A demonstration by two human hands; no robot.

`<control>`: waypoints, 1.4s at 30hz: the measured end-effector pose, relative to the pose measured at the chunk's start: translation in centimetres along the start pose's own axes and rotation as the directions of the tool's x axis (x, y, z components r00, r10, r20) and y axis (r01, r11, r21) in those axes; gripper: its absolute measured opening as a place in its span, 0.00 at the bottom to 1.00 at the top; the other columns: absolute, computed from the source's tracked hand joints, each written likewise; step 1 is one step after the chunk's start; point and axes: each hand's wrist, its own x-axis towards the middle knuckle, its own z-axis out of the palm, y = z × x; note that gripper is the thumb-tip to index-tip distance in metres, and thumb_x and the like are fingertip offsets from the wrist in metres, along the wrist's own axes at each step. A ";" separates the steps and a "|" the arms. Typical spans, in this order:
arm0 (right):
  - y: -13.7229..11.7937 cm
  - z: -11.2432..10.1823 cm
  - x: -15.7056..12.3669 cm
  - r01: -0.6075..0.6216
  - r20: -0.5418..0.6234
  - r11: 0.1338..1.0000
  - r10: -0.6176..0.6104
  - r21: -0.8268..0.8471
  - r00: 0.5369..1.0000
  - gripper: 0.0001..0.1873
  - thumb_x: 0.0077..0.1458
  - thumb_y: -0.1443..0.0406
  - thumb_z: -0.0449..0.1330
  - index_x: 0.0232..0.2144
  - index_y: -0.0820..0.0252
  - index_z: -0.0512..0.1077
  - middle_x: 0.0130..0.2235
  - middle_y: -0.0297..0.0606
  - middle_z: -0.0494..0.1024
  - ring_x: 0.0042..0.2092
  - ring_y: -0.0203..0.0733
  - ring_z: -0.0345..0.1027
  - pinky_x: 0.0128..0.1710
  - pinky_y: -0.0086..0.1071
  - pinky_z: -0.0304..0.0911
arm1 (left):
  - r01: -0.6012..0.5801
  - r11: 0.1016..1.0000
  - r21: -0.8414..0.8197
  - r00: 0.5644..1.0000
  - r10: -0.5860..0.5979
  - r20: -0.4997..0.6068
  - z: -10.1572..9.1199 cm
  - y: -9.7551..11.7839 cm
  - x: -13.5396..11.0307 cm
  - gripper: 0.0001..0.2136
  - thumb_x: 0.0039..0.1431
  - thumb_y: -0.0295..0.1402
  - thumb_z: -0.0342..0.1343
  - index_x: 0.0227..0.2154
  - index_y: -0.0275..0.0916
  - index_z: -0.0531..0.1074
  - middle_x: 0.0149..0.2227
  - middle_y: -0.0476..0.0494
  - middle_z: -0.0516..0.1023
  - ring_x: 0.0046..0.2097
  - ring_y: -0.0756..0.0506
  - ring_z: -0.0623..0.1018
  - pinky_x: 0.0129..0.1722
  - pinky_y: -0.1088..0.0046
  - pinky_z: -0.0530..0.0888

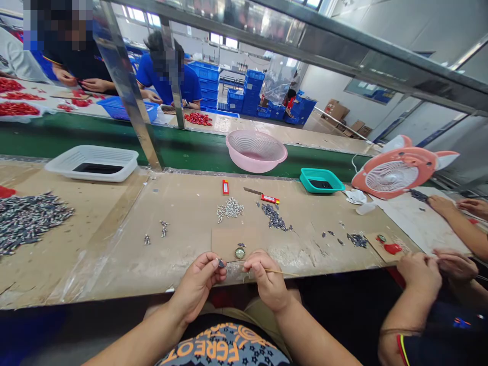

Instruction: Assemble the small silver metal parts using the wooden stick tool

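My left hand (206,274) pinches a small dark grey piece (221,263) between thumb and fingertips at the table's front edge. In my right hand (269,279) is a thin wooden stick (282,273), its shaft running out to the right. A round bottle cap (240,252) sits just beyond the hands on a cardboard mat (224,241), with another small dark piece (241,245) behind it. Farther back lie a pile of small silvery parts (230,209) and a pile of dark grey pieces (275,217).
Red-labelled packets (225,187) lie behind the piles. A pink basket (256,152), a teal tray (322,181), a white tray (95,163) and a pig-shaped fan (400,170) stand along the back. A large parts heap (30,218) lies left. A co-worker's hands (423,272) are at right.
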 end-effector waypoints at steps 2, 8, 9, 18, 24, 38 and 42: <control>-0.8 0.4 0.1 0.028 0.033 0.999 -0.029 0.023 0.999 0.15 0.63 0.60 0.46 0.32 0.55 0.71 0.30 0.38 0.74 0.36 0.42 0.67 0.41 0.39 0.62 | 0.002 1.000 0.010 1.000 -0.002 0.016 0.0 0.0 0.0 0.05 0.54 0.33 0.59 0.29 0.37 0.70 0.30 0.48 0.75 0.31 0.50 0.73 0.34 0.74 0.70; -1.2 1.4 0.6 0.068 0.044 0.998 -0.069 0.009 0.997 0.13 0.62 0.61 0.48 0.33 0.55 0.72 0.30 0.37 0.74 0.36 0.41 0.66 0.42 0.39 0.62 | 0.000 1.000 0.028 0.999 -0.002 0.051 -0.2 -0.1 -0.1 0.04 0.55 0.32 0.58 0.30 0.37 0.70 0.28 0.47 0.74 0.31 0.50 0.72 0.34 0.73 0.70; -1.1 1.5 0.6 0.073 0.047 0.997 -0.073 0.002 0.996 0.13 0.62 0.62 0.48 0.33 0.55 0.71 0.30 0.37 0.74 0.35 0.40 0.66 0.42 0.39 0.62 | -0.001 1.000 0.031 0.998 -0.001 0.055 -0.2 -0.1 0.0 0.04 0.55 0.32 0.58 0.30 0.37 0.70 0.28 0.47 0.74 0.31 0.50 0.73 0.35 0.73 0.70; -1.2 1.5 0.6 0.126 0.074 0.990 -0.121 -0.058 0.990 0.12 0.62 0.65 0.48 0.33 0.57 0.71 0.30 0.36 0.74 0.36 0.40 0.65 0.43 0.38 0.61 | -0.017 0.999 0.042 0.998 0.014 0.058 -0.2 -0.1 0.0 0.03 0.58 0.31 0.55 0.31 0.38 0.69 0.30 0.48 0.74 0.33 0.50 0.72 0.36 0.72 0.70; -1.5 1.5 0.7 0.143 0.093 0.987 -0.136 -0.077 0.986 0.10 0.61 0.66 0.49 0.33 0.57 0.71 0.30 0.36 0.74 0.36 0.39 0.65 0.43 0.38 0.61 | -0.022 0.998 0.058 0.998 0.018 0.060 -0.3 -0.2 0.1 0.03 0.58 0.31 0.55 0.31 0.37 0.68 0.29 0.48 0.74 0.32 0.50 0.72 0.36 0.72 0.70; 2.8 -1.1 0.8 0.047 0.065 0.935 -0.026 -0.352 0.998 0.11 0.61 0.65 0.51 0.29 0.59 0.70 0.29 0.36 0.73 0.34 0.40 0.64 0.40 0.37 0.58 | 0.003 1.000 0.029 0.999 -0.005 0.042 -0.3 -0.1 0.2 0.04 0.58 0.32 0.56 0.30 0.37 0.69 0.31 0.47 0.74 0.33 0.50 0.72 0.36 0.74 0.70; 1.3 -0.7 0.6 0.043 0.021 0.977 -0.040 -0.207 0.999 0.12 0.62 0.65 0.49 0.30 0.58 0.70 0.29 0.37 0.73 0.35 0.40 0.65 0.40 0.37 0.60 | 0.001 0.999 0.037 0.999 -0.003 0.047 -0.3 -0.1 0.3 0.04 0.58 0.32 0.55 0.30 0.37 0.69 0.30 0.47 0.74 0.33 0.50 0.72 0.35 0.74 0.70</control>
